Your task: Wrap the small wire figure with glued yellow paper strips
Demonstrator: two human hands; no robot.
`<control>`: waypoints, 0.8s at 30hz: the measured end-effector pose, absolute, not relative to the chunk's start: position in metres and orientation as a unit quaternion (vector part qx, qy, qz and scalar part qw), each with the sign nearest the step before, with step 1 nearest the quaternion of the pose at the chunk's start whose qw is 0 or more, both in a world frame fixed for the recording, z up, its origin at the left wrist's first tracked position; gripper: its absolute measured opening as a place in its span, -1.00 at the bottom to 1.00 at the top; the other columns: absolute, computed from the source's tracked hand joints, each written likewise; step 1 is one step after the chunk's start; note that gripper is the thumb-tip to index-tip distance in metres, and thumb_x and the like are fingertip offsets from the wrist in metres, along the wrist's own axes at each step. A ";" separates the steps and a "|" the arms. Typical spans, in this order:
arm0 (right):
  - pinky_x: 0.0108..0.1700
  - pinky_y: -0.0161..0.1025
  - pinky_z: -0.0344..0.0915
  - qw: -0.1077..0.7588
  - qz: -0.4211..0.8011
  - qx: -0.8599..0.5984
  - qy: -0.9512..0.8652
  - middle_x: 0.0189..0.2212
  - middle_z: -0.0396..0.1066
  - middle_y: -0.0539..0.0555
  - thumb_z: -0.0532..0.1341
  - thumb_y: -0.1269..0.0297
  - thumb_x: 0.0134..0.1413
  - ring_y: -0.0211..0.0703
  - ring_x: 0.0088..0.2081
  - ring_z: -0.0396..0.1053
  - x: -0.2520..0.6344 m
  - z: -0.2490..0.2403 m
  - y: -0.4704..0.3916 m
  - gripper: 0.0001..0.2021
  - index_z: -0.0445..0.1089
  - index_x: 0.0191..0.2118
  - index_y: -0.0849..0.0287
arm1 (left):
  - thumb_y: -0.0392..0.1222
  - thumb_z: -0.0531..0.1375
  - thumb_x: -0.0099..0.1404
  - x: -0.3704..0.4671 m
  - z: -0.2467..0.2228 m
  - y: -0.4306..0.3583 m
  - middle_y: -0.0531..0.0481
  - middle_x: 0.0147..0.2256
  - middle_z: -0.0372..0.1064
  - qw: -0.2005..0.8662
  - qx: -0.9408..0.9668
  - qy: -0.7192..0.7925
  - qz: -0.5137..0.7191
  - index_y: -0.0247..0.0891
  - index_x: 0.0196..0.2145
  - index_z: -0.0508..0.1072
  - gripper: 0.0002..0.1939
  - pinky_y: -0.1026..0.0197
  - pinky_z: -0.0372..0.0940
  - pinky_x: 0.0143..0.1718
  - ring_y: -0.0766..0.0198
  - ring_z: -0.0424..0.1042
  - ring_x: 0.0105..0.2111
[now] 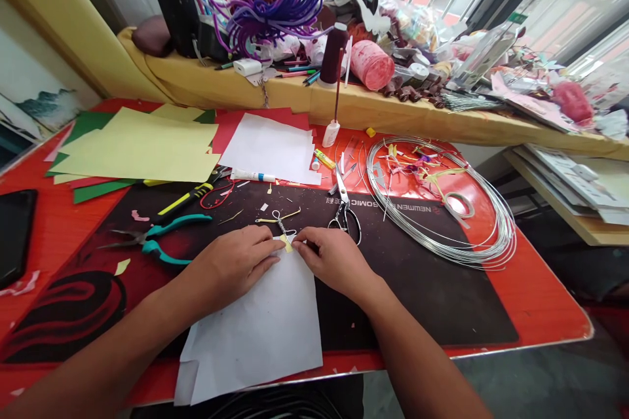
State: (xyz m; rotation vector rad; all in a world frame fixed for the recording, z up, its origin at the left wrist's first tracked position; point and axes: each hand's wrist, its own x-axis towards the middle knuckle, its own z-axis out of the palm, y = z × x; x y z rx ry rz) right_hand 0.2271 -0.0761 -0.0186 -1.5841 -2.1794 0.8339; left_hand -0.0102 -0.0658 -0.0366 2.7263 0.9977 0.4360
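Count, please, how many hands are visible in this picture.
2. The left hand is at the left side of the small yellow piece, above the white paper; the right hand is at its right side. No other hand shows.

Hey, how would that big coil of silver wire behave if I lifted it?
The coil of silver wire would probably flex and spring, since its many thin loops spread loosely. It might snag the colorful scraps lying within its ring.
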 end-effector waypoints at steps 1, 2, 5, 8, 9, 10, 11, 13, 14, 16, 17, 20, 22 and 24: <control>-0.30 -0.27 0.17 0.158 0.291 -0.554 -0.764 -0.33 0.65 0.02 0.27 0.34 0.37 -0.13 -0.33 0.50 0.227 -0.019 -0.076 -0.85 0.64 -0.14 0.08 | -0.23 0.07 0.56 -0.010 -0.036 -0.066 -0.07 -0.21 0.47 0.103 0.923 0.340 0.147 -0.19 0.02 0.57 -0.72 0.14 0.35 -0.21 0.13 0.48 -0.22; -0.29 -0.27 0.18 0.157 0.289 -0.554 -0.765 -0.32 0.65 0.03 0.27 0.34 0.37 -0.12 -0.31 0.51 0.227 -0.019 -0.076 -0.85 0.64 -0.13 0.07 | -0.23 0.07 0.56 -0.010 -0.036 -0.065 -0.07 -0.21 0.47 0.103 0.923 0.341 0.146 -0.19 0.02 0.57 -0.72 0.14 0.35 -0.21 0.13 0.48 -0.21; -0.28 -0.26 0.19 0.153 0.289 -0.555 -0.765 -0.29 0.66 0.04 0.27 0.34 0.37 -0.10 -0.29 0.53 0.227 -0.018 -0.077 -0.84 0.64 -0.11 0.06 | -0.23 0.08 0.55 -0.009 -0.037 -0.065 -0.07 -0.21 0.47 0.103 0.924 0.341 0.141 -0.20 0.02 0.57 -0.73 0.13 0.36 -0.20 0.12 0.48 -0.21; -0.28 -0.26 0.19 0.151 0.290 -0.555 -0.765 -0.29 0.66 0.04 0.27 0.34 0.37 -0.10 -0.29 0.53 0.227 -0.018 -0.077 -0.84 0.64 -0.11 0.06 | -0.22 0.09 0.54 -0.009 -0.039 -0.065 -0.07 -0.19 0.47 0.108 0.921 0.349 0.138 -0.18 0.01 0.57 -0.74 0.13 0.37 -0.19 0.12 0.48 -0.19; -0.29 -0.26 0.18 0.152 0.289 -0.555 -0.765 -0.30 0.65 0.04 0.27 0.34 0.37 -0.11 -0.30 0.52 0.227 -0.019 -0.077 -0.84 0.64 -0.11 0.06 | -0.22 0.09 0.54 -0.009 -0.039 -0.065 -0.08 -0.18 0.47 0.110 0.919 0.352 0.138 -0.18 0.00 0.57 -0.74 0.13 0.37 -0.19 0.12 0.47 -0.19; -0.29 -0.26 0.18 0.153 0.288 -0.555 -0.766 -0.32 0.65 0.03 0.28 0.34 0.37 -0.11 -0.31 0.51 0.227 -0.019 -0.077 -0.85 0.64 -0.11 0.06 | -0.22 0.09 0.54 -0.009 -0.039 -0.065 -0.08 -0.18 0.47 0.111 0.918 0.355 0.137 -0.18 -0.01 0.57 -0.74 0.13 0.37 -0.19 0.12 0.47 -0.19; -0.30 -0.26 0.17 0.154 0.287 -0.554 -0.766 -0.33 0.64 0.03 0.28 0.34 0.37 -0.12 -0.32 0.51 0.227 -0.019 -0.077 -0.85 0.64 -0.11 0.06 | -0.22 0.09 0.54 -0.009 -0.039 -0.065 -0.08 -0.18 0.47 0.113 0.917 0.357 0.137 -0.17 -0.01 0.57 -0.74 0.14 0.37 -0.20 0.12 0.47 -0.19; -0.30 -0.26 0.16 0.154 0.284 -0.553 -0.768 -0.34 0.63 0.02 0.28 0.34 0.36 -0.13 -0.33 0.50 0.227 -0.020 -0.077 -0.84 0.64 -0.10 0.05 | -0.22 0.09 0.53 -0.009 -0.038 -0.065 -0.08 -0.18 0.47 0.118 0.916 0.357 0.136 -0.17 -0.02 0.58 -0.74 0.13 0.37 -0.20 0.12 0.48 -0.19; -0.30 -0.26 0.16 0.153 0.284 -0.553 -0.768 -0.34 0.63 0.02 0.28 0.33 0.36 -0.13 -0.33 0.50 0.228 -0.020 -0.078 -0.84 0.64 -0.10 0.05 | -0.22 0.09 0.53 -0.009 -0.037 -0.065 -0.07 -0.18 0.47 0.122 0.916 0.357 0.135 -0.17 -0.01 0.58 -0.74 0.13 0.38 -0.20 0.12 0.48 -0.19; -0.29 -0.26 0.15 0.152 0.282 -0.554 -0.768 -0.33 0.64 0.02 0.28 0.33 0.36 -0.12 -0.32 0.50 0.228 -0.021 -0.078 -0.84 0.64 -0.09 0.05 | -0.22 0.09 0.54 -0.009 -0.036 -0.064 -0.07 -0.19 0.46 0.127 0.916 0.358 0.129 -0.18 0.02 0.58 -0.73 0.12 0.38 -0.18 0.11 0.48 -0.18; -0.29 -0.26 0.15 0.152 0.281 -0.555 -0.768 -0.33 0.64 0.02 0.28 0.33 0.36 -0.12 -0.31 0.50 0.228 -0.021 -0.078 -0.84 0.64 -0.09 0.05 | -0.21 0.09 0.54 -0.010 -0.036 -0.064 -0.07 -0.18 0.46 0.129 0.916 0.358 0.127 -0.19 0.03 0.57 -0.72 0.12 0.39 -0.18 0.11 0.48 -0.17; -0.29 -0.26 0.15 0.152 0.282 -0.555 -0.768 -0.33 0.64 0.03 0.29 0.33 0.36 -0.11 -0.31 0.50 0.228 -0.020 -0.077 -0.85 0.64 -0.09 0.06 | -0.20 0.08 0.55 -0.012 -0.036 -0.063 -0.08 -0.16 0.46 0.133 0.915 0.360 0.126 -0.20 0.07 0.56 -0.70 0.11 0.39 -0.17 0.11 0.49 -0.16; -0.30 -0.26 0.15 0.151 0.282 -0.555 -0.768 -0.34 0.64 0.02 0.29 0.33 0.36 -0.12 -0.32 0.50 0.228 -0.020 -0.077 -0.85 0.64 -0.09 0.05 | -0.20 0.08 0.56 -0.013 -0.037 -0.064 -0.09 -0.15 0.45 0.133 0.914 0.361 0.129 -0.21 0.08 0.56 -0.70 0.10 0.39 -0.17 0.10 0.49 -0.15; -0.31 -0.27 0.14 0.152 0.281 -0.554 -0.769 -0.35 0.63 0.02 0.29 0.33 0.36 -0.12 -0.34 0.49 0.228 -0.020 -0.077 -0.85 0.64 -0.09 0.05 | -0.20 0.08 0.55 -0.013 -0.037 -0.065 -0.09 -0.15 0.46 0.128 0.916 0.358 0.130 -0.21 0.09 0.56 -0.70 0.10 0.39 -0.18 0.09 0.49 -0.15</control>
